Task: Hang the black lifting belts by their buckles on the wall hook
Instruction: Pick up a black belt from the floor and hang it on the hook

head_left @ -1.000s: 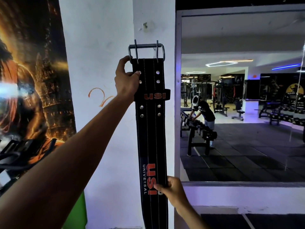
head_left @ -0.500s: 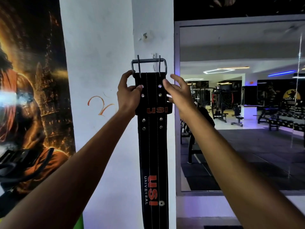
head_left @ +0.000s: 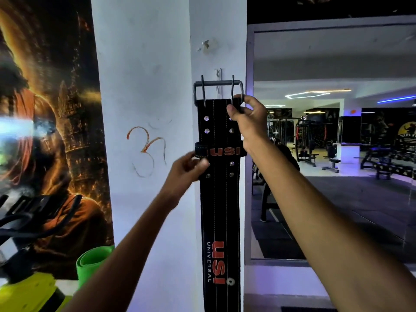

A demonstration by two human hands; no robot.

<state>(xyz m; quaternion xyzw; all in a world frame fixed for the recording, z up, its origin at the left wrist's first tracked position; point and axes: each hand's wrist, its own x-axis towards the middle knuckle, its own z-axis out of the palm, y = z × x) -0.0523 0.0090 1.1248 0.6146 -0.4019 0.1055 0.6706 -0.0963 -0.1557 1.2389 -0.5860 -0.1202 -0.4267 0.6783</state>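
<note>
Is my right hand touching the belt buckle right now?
Touching. In the head view, the right hand pinches the black belt at the buckle's right corner, fingers against the metal frame.

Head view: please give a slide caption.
Two hands hold a black lifting belt, buckle at the wall hook.

Belt (head_left: 219, 199): matt black leather look, light stitching, shiny metal rivets. Buckle (head_left: 218, 90): dull grey metal. Wall (head_left: 144, 86): white paint, scuffed, chipped.

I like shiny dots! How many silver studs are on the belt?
7 show on the belt: four above the USI loop, three below. The left hand may hide one.
</note>
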